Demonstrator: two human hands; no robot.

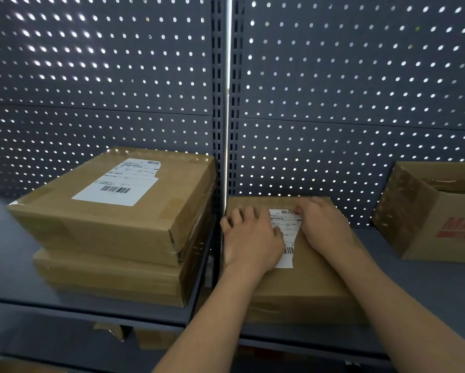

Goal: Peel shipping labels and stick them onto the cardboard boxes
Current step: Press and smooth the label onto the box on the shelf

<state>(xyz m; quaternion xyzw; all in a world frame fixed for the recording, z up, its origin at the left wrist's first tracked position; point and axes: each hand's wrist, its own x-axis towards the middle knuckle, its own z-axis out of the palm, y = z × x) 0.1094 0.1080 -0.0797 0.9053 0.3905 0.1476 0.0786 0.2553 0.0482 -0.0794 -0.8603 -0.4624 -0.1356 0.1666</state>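
A closed cardboard box (304, 286) lies on the shelf in front of me, right of the centre post. A white shipping label (287, 232) with barcodes lies flat on its top. My left hand (249, 238) rests palm down on the label's left part, fingers spread. My right hand (324, 224) presses flat on the label's right edge, fingers bent toward the far corner. Both hands cover most of the label. To the left stands a stack of closed boxes (113, 230); the top one carries a stuck label (118, 183).
An open cardboard box (425, 219) with red print stands at the right on the grey shelf (428, 286). A perforated grey back panel (333, 103) and a vertical post (227, 103) rise behind. More cardboard shows on the shelf below (150, 337).
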